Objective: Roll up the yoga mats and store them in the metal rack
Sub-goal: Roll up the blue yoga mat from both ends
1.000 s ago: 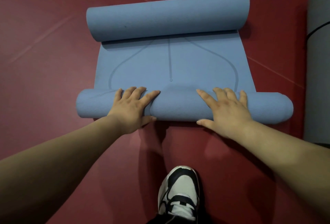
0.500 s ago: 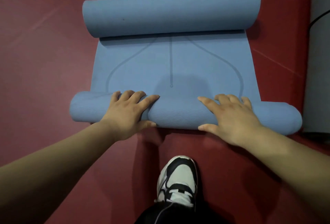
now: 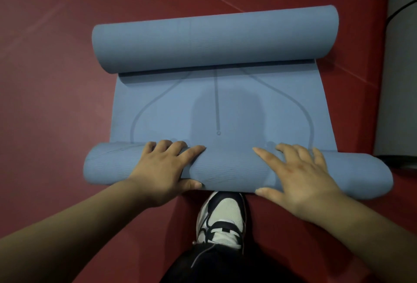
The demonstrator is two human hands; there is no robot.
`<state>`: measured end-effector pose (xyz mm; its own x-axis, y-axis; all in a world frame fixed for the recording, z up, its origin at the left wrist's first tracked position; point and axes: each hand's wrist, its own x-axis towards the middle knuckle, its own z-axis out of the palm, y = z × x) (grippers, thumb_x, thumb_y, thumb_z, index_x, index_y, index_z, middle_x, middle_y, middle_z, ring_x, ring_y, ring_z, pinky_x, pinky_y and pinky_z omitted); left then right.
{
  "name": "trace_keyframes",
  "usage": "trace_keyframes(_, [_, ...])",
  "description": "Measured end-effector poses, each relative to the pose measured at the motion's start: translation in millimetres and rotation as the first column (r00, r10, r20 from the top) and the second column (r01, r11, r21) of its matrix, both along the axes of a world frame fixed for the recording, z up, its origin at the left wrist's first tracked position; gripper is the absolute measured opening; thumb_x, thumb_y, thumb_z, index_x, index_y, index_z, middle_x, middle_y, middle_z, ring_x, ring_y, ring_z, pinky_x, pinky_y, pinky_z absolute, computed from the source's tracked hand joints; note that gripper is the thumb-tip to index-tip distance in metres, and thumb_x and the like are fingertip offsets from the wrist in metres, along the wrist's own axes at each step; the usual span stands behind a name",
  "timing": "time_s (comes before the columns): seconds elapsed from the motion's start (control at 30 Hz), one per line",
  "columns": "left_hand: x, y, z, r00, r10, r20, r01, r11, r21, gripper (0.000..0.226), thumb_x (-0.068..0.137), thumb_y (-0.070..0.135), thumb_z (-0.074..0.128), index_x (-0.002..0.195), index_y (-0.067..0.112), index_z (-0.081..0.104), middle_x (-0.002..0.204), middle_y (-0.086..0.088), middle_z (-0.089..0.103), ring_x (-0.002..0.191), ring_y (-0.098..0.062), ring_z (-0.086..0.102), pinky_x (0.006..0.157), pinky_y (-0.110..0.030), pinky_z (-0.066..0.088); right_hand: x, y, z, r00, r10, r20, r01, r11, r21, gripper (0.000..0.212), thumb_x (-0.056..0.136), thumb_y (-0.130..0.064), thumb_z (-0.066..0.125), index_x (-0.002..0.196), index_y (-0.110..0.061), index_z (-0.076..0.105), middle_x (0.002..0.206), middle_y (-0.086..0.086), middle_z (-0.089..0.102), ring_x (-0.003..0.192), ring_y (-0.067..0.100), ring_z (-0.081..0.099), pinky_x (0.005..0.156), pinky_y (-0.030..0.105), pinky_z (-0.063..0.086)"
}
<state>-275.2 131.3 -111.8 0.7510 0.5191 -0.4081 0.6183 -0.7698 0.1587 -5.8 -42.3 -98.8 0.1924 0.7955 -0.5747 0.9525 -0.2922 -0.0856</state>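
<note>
A blue yoga mat (image 3: pixel 225 106) lies on the red floor, curled at both ends with a flat stretch between. The far curl (image 3: pixel 214 41) is thick. The near roll (image 3: pixel 230 170) lies just ahead of my shoe. My left hand (image 3: pixel 164 170) presses on the near roll left of centre, fingers spread over its top and thumb on its near side. My right hand (image 3: pixel 300 174) presses on it right of centre in the same way. No metal rack is in view.
A grey mat (image 3: pixel 399 79) lies along the right edge, close to the blue roll's right end. My white and black shoe (image 3: pixel 222 217) stands on the red floor (image 3: pixel 56 102) directly behind the near roll.
The near roll has turned forward under both hands, and the flat stretch between the two curls is shorter. My shoe has come up close behind the roll.
</note>
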Motion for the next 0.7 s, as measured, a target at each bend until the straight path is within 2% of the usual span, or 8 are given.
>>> trace_keyframes(0.1, [0, -1, 0, 1.0, -0.002, 0.003, 0.002, 1.0, 0.007, 0.089, 0.077, 0.095, 0.025, 0.153, 0.05, 0.02, 0.142, 0.013, 0.045, 0.128, -0.02, 0.042, 0.107, -0.044, 0.029, -6, -5, -11, 0.999, -0.028, 0.024, 0.026, 0.995, 0.1, 0.089, 0.071, -0.093, 0.021, 0.152, -0.056, 0.019, 0.15, 0.007, 0.046, 0.14, 0.03, 0.038, 0.114, 0.061, 0.021])
trace_keyframes(0.13, [1, -1, 0, 1.0, 0.0, 0.005, 0.0, 1.0, 0.011, 0.089, 0.076, 0.095, 0.026, 0.153, 0.05, 0.02, 0.143, 0.011, 0.046, 0.128, -0.021, 0.043, 0.107, -0.045, 0.03, -6, -4, -13, 0.999, -0.031, 0.038, 0.027, 0.993, 0.115, 0.087, 0.073, -0.093, 0.021, 0.151, -0.055, 0.021, 0.148, 0.006, 0.048, 0.138, 0.03, 0.04, 0.113, 0.061, 0.023])
trace_keyframes(0.23, [2, 2, -1, 1.0, -0.004, -0.005, 0.005, 1.0, 0.023, 0.09, 0.077, 0.095, 0.027, 0.154, 0.05, 0.017, 0.147, 0.006, 0.045, 0.132, -0.023, 0.043, 0.109, -0.049, 0.03, -1, 0, -11, 0.999, -0.032, 0.019, 0.031, 0.998, 0.056, 0.092, 0.069, -0.093, 0.011, 0.153, -0.057, -0.001, 0.16, 0.001, 0.029, 0.149, 0.025, 0.023, 0.118, 0.056, 0.01])
trace_keyframes(0.3, [1, -2, -3, 1.0, -0.014, 0.012, 0.013, 0.998, 0.054, 0.087, 0.079, 0.092, 0.03, 0.154, 0.05, 0.018, 0.147, 0.0, 0.047, 0.132, -0.027, 0.044, 0.11, -0.054, 0.032, 0, 2, -8, 1.0, -0.021, 0.012, 0.021, 0.999, 0.042, 0.096, 0.065, -0.093, 0.004, 0.152, -0.057, -0.008, 0.162, -0.001, 0.023, 0.15, 0.023, 0.017, 0.119, 0.055, 0.006])
trace_keyframes(0.43, [0, -14, -8, 0.999, -0.016, 0.052, 0.008, 0.99, 0.141, 0.084, 0.082, 0.085, 0.036, 0.154, 0.042, 0.03, 0.143, -0.006, 0.052, 0.13, -0.033, 0.047, 0.108, -0.06, 0.035, 3, 7, -6, 1.0, -0.019, -0.006, 0.019, 1.0, 0.01, 0.099, 0.061, -0.093, 0.003, 0.152, -0.056, -0.01, 0.162, -0.002, 0.022, 0.15, 0.022, 0.016, 0.12, 0.053, 0.008])
trace_keyframes(0.5, [0, -13, -9, 0.998, -0.018, 0.057, 0.01, 0.99, 0.142, 0.084, 0.082, 0.087, 0.034, 0.154, 0.042, 0.033, 0.142, -0.005, 0.052, 0.128, -0.031, 0.048, 0.107, -0.059, 0.037, 4, 9, -5, 1.0, -0.018, -0.01, 0.019, 1.0, 0.012, 0.096, 0.067, -0.094, 0.011, 0.153, -0.055, -0.01, 0.163, -0.002, 0.021, 0.15, 0.022, 0.016, 0.12, 0.054, 0.007])
trace_keyframes(0.6, [2, -6, -6, 0.999, -0.021, 0.043, 0.017, 0.995, 0.1, 0.085, 0.083, 0.09, 0.027, 0.154, 0.045, 0.028, 0.143, -0.003, 0.052, 0.129, -0.029, 0.048, 0.107, -0.056, 0.036, 0, 6, -3, 0.999, -0.031, 0.015, 0.03, 0.999, 0.011, 0.091, 0.079, -0.091, 0.025, 0.152, -0.055, -0.015, 0.165, 0.001, 0.013, 0.152, 0.025, 0.008, 0.121, 0.057, 0.003])
trace_keyframes(0.7, [7, 5, -3, 1.0, -0.01, 0.01, 0.009, 0.999, 0.047, 0.089, 0.078, 0.095, 0.023, 0.155, 0.049, 0.019, 0.147, 0.003, 0.046, 0.133, -0.024, 0.043, 0.111, -0.049, 0.03, -11, -2, -11, 0.997, -0.074, 0.031, 0.071, 0.992, 0.107, 0.09, 0.074, -0.093, 0.016, 0.151, -0.058, -0.012, 0.165, 0.006, 0.018, 0.153, 0.031, 0.009, 0.12, 0.061, 0.001])
